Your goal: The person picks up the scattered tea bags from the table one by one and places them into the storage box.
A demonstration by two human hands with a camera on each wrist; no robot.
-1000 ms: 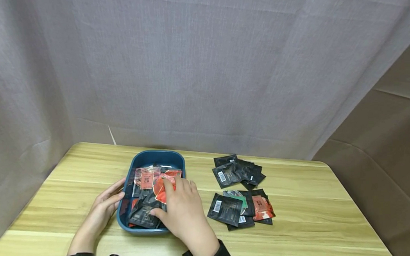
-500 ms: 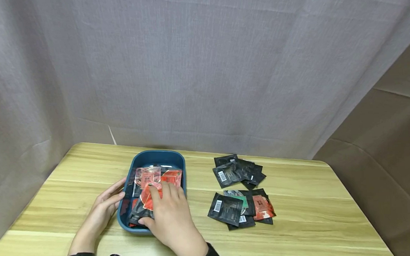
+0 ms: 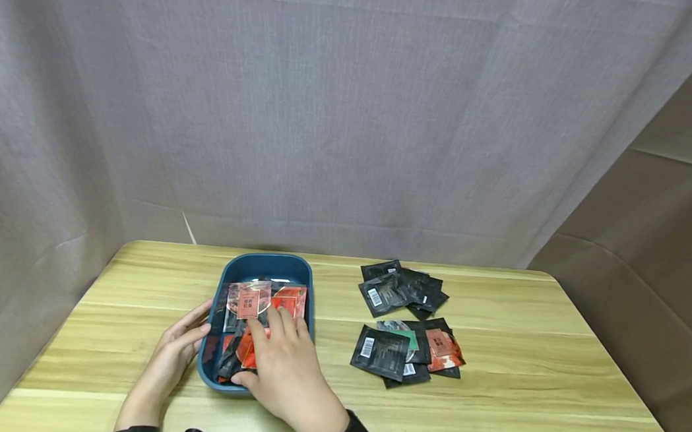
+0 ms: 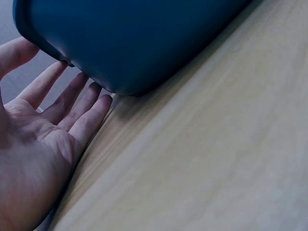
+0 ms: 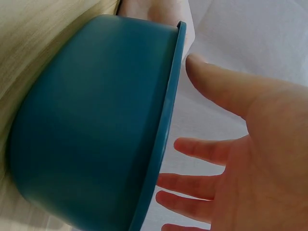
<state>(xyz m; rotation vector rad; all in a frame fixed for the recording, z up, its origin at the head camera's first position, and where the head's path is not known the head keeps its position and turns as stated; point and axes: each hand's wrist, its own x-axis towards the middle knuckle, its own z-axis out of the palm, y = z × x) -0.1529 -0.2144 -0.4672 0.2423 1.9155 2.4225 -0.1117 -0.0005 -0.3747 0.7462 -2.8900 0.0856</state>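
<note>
Packets already fill much of the blue tray, a mix of black and red ones heaped loosely. Two more piles, the far pile and the near pile, lie on the surface well to the right, so I'd judge the job partly done. The right hand lies flat on the tray's contents, fingers relaxed and spread, gripping nothing. The left hand rests with straight fingers against the tray's left wall. The tray's long axis runs away from the person, toward the curtain.
</note>
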